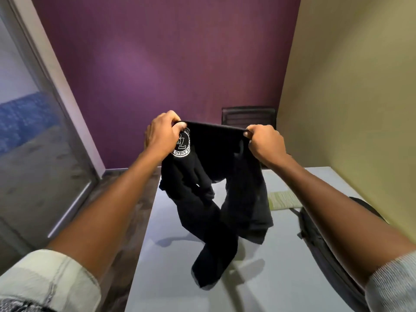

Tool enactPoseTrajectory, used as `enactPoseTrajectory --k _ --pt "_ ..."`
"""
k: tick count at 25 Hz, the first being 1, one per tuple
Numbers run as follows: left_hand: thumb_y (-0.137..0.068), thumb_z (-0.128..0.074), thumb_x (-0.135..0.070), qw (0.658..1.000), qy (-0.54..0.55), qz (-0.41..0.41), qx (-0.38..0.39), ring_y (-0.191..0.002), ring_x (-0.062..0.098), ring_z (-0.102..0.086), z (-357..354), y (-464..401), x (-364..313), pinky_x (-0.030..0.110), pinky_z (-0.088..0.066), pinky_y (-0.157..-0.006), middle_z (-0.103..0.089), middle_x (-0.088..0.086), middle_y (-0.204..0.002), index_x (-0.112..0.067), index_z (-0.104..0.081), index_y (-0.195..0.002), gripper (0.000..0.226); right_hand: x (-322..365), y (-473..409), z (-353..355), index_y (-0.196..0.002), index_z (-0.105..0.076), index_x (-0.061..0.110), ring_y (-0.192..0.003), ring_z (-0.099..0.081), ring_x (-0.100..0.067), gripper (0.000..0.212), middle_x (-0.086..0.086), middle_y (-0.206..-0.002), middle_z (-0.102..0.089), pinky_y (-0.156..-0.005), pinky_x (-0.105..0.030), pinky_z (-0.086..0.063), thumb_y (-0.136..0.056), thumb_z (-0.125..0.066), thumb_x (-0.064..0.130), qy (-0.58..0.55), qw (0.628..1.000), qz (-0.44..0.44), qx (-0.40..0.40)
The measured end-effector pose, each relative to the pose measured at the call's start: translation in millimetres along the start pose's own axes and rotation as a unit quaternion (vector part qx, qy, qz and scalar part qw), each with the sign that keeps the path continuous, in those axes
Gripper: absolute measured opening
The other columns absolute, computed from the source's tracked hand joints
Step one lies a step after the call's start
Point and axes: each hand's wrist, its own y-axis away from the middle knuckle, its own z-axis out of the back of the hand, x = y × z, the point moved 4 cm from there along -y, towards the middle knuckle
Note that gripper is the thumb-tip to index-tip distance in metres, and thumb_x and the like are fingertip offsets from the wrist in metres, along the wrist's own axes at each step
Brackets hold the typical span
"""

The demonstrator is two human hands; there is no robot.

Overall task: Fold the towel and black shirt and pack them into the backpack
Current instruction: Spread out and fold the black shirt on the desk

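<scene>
Above the table [157, 278], the black shirt [216, 176] hangs long and twisted, its tail brushing the middle. Backpack [319, 244] and folded towel [284, 200] sit at the right edge. Left hand [163, 137] and right hand [265, 143] each pinch one end of its taut top edge, so it must come straight down to spread flat.

The single head-worn camera looked forward and down, close over the pale grey table [258, 289], facing the far purple wall [168, 52].
</scene>
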Motion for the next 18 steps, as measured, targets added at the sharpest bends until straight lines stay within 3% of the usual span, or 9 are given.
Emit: enactPoseTrajectory --k 4,9,14,16,18 --pt "-0.098 -0.056 -0.036 0.999 0.042 -0.007 0.006 -0.086 0.034 -0.06 12.9 -5.0 -5.9 0.036 -0.039 -0.067 -0.068 0.007 -0.09 -0.02 -0.057 -0.097 0.017 6.3 -17.9 34.2 -0.072 -0.045 0.019 -0.063 -0.049 -0.025 0.032 -0.001 -0.065 -0.053 -0.056 -0.036 -0.035 -0.103 -0.043 0.027 -0.14 0.988 -0.009 -0.056" --pt "-0.098 -0.06 -0.038 0.99 0.099 -0.091 0.035 -0.072 0.02 -0.06 24.8 -4.7 -9.1 0.031 -0.039 -0.064 -0.065 -0.004 -0.077 -0.02 -0.061 -0.096 0.018 14.4 -26.1 62.5 -0.069 -0.042 0.01 -0.056 -0.041 -0.021 0.037 -0.001 -0.058 -0.045 -0.057 -0.04 -0.036 -0.102 -0.043 0.026 -0.184 0.977 -0.008 -0.105" --pt "-0.086 -0.068 -0.053 0.98 -0.016 -0.194 0.03 -0.083 0.027 -0.066 31.2 -2.8 -6.9 0.037 -0.049 -0.065 -0.071 -0.003 -0.098 -0.026 -0.053 -0.119 0.045 20.6 -29.2 73.6 -0.062 -0.034 0.015 -0.052 -0.035 -0.017 0.044 0.002 -0.054 -0.036 -0.057 -0.039 -0.028 -0.102 -0.047 0.027 -0.212 0.971 -0.002 -0.113" --pt "-0.081 -0.074 -0.052 0.97 -0.077 -0.228 0.035 -0.087 0.027 -0.068 27.2 1.9 -5.5 0.036 -0.05 -0.063 -0.07 -0.005 -0.106 -0.028 -0.048 -0.126 0.057 21.5 -27.8 72.1 -0.062 -0.032 0.017 -0.052 -0.033 -0.016 0.044 0.003 -0.055 -0.035 -0.056 -0.037 -0.026 -0.103 -0.046 0.028 -0.233 0.967 -0.008 -0.101" --pt "-0.082 -0.075 -0.045 0.967 -0.119 -0.223 0.027 -0.088 0.03 -0.068 21.2 6.0 -2.9 0.038 -0.051 -0.064 -0.068 -0.004 -0.107 -0.026 -0.049 -0.127 0.055 23.6 -28.3 69.4 -0.064 -0.032 0.02 -0.055 -0.031 -0.014 0.044 0.005 -0.058 -0.034 -0.057 -0.035 -0.026 -0.104 -0.045 0.03 -0.269 0.959 -0.019 -0.082"
